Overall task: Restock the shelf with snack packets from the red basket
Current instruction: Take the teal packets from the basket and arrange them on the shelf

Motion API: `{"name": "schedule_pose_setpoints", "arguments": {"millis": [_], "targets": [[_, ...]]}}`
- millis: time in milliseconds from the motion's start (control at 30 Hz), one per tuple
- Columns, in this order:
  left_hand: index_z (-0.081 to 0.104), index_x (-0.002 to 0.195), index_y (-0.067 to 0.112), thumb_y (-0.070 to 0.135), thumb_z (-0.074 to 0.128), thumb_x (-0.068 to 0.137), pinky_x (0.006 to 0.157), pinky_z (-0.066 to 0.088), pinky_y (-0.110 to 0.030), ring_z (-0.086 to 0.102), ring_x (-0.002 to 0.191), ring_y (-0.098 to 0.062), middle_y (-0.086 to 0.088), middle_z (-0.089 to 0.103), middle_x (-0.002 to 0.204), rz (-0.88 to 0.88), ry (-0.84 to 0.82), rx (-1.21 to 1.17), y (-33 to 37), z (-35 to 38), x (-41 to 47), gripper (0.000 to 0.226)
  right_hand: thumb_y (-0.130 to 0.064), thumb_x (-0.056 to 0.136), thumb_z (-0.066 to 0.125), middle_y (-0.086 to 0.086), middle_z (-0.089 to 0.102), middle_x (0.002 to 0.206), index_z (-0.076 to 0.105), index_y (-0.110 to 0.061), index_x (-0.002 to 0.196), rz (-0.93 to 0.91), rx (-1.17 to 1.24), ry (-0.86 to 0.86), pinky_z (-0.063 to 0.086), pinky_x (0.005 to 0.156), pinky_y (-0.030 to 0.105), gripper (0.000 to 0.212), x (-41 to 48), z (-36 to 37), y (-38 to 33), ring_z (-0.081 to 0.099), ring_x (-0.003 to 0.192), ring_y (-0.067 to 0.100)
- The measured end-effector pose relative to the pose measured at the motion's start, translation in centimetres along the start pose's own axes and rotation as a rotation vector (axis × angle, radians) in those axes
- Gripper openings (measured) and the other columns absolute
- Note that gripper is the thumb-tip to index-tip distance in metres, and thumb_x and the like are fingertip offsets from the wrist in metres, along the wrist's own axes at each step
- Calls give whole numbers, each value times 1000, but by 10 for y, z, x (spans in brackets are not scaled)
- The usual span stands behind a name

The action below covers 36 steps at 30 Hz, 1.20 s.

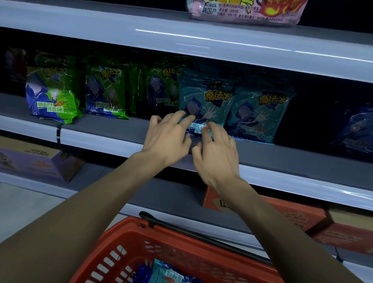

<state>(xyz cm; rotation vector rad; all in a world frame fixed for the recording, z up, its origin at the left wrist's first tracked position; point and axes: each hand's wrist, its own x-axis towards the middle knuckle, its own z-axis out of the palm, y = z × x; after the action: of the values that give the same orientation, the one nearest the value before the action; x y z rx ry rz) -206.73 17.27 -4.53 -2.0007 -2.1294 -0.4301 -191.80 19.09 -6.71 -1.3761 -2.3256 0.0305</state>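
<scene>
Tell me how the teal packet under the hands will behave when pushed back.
The teal packet looks like a puffy film pouch, so it probably dents under the left hand rather than staying stiff. Its glossy wrap likely slides easily on the smooth shelf. Standing nearly upright, it could tip over.

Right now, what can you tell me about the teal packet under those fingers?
The teal packet is a glossy plastic snack bag printed with a hooded cartoon figure and yellow lettering. It stands upright on the grey shelf, between a green packet and a second teal packet. The left hand and right hand touch its lower front.
</scene>
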Motion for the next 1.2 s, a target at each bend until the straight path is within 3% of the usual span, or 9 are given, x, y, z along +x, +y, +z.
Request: {"name": "schedule_pose_setpoints", "arguments": {"millis": [400,567,767,1000,1200], "targets": [[39,158,25,30,50,101,106,28,-43,43,142,-19,4,42,160,-30,-55,-46,7,-13,0,59,-22,101,41,11,30,168,44,-5,154,8,42,-43,23,123,40,55,-7,-9,0,23,157,25],[37,159,27,30,50,101,109,27,-41,40,146,-18,5,38,164,-29,-78,-69,12,-25,-23,60,-33,90,19,12,37,164,53,-6,147,-17,53,-25,33,121,44,71,-31,-21,-2,31,153,27],[34,161,30,34,51,101,116,25,-38,34,151,-17,6,33,167,-25,-136,-122,26,-42,-68,62,-25,101,46,17,30,166,47,-13,153,9,79,-101,24,123,43,53,-71,-52,-1,26,155,32],[29,162,31,38,51,101,124,25,-36,27,155,-15,2,30,169,-38,-191,-216,52,-58,-134,66,-30,104,46,11,28,168,43,-18,157,-6,118,-124,23,125,41,54,-130,-85,-6,25,155,30],[27,163,35,42,49,104,121,33,-43,32,153,-17,7,28,168,-75,-234,-308,72,-80,-179,63,-31,104,47,8,31,166,41,-21,157,0,162,-142,24,125,39,55,-172,-110,-8,26,154,26]]}}
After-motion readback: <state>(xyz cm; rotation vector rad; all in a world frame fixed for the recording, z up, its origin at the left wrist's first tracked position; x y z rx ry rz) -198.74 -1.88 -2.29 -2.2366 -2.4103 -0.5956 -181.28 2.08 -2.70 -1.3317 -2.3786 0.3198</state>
